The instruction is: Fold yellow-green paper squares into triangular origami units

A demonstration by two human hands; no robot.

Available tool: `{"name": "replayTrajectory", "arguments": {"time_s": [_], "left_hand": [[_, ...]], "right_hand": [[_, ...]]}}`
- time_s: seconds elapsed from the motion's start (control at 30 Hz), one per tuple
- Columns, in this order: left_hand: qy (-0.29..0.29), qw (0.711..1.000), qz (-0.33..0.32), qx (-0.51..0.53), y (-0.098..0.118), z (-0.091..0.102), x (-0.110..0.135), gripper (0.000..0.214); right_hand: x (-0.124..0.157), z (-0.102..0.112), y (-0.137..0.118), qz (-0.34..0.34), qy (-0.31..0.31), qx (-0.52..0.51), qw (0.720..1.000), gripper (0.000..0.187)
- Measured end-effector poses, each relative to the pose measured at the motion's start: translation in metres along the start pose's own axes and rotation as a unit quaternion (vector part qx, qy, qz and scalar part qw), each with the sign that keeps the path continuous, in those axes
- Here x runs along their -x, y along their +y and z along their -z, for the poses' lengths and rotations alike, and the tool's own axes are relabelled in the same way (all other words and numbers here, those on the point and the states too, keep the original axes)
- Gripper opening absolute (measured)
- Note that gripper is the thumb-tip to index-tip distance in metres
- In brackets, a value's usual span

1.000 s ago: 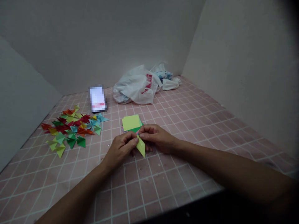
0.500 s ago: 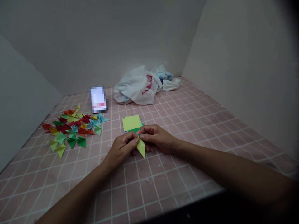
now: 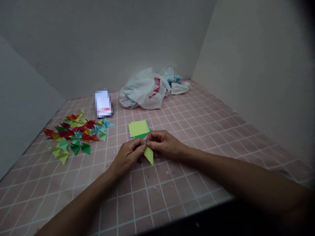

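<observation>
A small yellow-green folded paper (image 3: 149, 155) is pinched between my two hands, its pointed end hanging toward me. My left hand (image 3: 129, 153) grips its left edge near the top with thumb and fingers. From the other side, my right hand (image 3: 165, 144) pinches the top of the same paper; its fingers partly hide the upper folds. Just beyond my hands lies a stack of square paper sheets (image 3: 138, 128), yellow on top, with green and pink edges showing below. My right fingertips overlap the stack's near corner in the view.
Many-coloured folded paper pieces (image 3: 76, 134) lie spread at the left. Behind them stands a phone with a lit, blurred screen (image 3: 103, 103). A white plastic bag (image 3: 145, 88) and a blue-and-white packet (image 3: 173, 79) rest by the back wall. The tabletop has a pink grid cloth (image 3: 211, 137).
Both hands keep their pinch on the yellow-green folded paper, with only a slight shift of the fingers. The whole view has moved slightly. Nothing else has visibly changed.
</observation>
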State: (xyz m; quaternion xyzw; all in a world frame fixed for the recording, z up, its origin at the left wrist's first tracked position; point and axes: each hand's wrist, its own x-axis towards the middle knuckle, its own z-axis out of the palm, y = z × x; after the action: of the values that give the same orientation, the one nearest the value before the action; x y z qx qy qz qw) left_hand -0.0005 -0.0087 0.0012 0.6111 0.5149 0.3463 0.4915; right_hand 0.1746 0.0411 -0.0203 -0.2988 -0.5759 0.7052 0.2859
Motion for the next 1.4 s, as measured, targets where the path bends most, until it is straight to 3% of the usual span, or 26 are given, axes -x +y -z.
{"name": "replayTrajectory", "arguments": {"time_s": [0.17,0.33,0.53,0.67,0.73,0.8,0.9,1.07,1.2,1.4], "left_hand": [[0.017,1.000,-0.006,0.007,-0.004,0.000,-0.001,0.037],[0.093,0.995,-0.028,0.001,-0.006,-0.001,-0.001,0.036],[0.105,0.993,-0.040,0.024,-0.003,0.002,-0.001,0.029],[0.085,0.989,-0.121,0.015,-0.003,0.008,-0.004,0.026],[0.076,0.981,-0.176,-0.029,-0.002,0.010,-0.005,0.022],[0.077,0.978,-0.191,-0.046,-0.002,0.010,-0.005,0.012],[0.093,0.988,-0.122,-0.008,-0.001,0.009,-0.004,0.011],[0.107,0.991,-0.014,0.081,-0.004,0.005,-0.005,0.021],[0.112,0.990,0.021,0.084,-0.005,0.002,-0.005,0.023],[0.093,0.988,0.030,0.117,-0.007,0.002,-0.005,0.022]], "right_hand": [[0.000,0.001,0.002,0.002,-0.012,0.011,1.000,0.024],[0.003,-0.003,0.001,-0.020,-0.039,-0.023,0.999,0.025],[0.004,-0.004,-0.003,-0.070,-0.047,-0.137,0.987,0.022],[0.000,0.004,-0.006,-0.096,-0.053,-0.239,0.965,0.017],[-0.001,0.008,-0.006,-0.124,-0.074,-0.255,0.956,0.015],[-0.001,0.008,-0.005,-0.154,-0.094,-0.251,0.951,0.013],[0.000,0.005,-0.005,-0.157,-0.078,-0.219,0.960,0.020],[0.000,-0.001,-0.005,-0.029,0.029,-0.131,0.991,0.031],[0.001,0.001,-0.004,0.011,0.024,-0.085,0.996,0.029],[0.000,0.003,-0.003,0.012,0.057,-0.024,0.998,0.020]]}}
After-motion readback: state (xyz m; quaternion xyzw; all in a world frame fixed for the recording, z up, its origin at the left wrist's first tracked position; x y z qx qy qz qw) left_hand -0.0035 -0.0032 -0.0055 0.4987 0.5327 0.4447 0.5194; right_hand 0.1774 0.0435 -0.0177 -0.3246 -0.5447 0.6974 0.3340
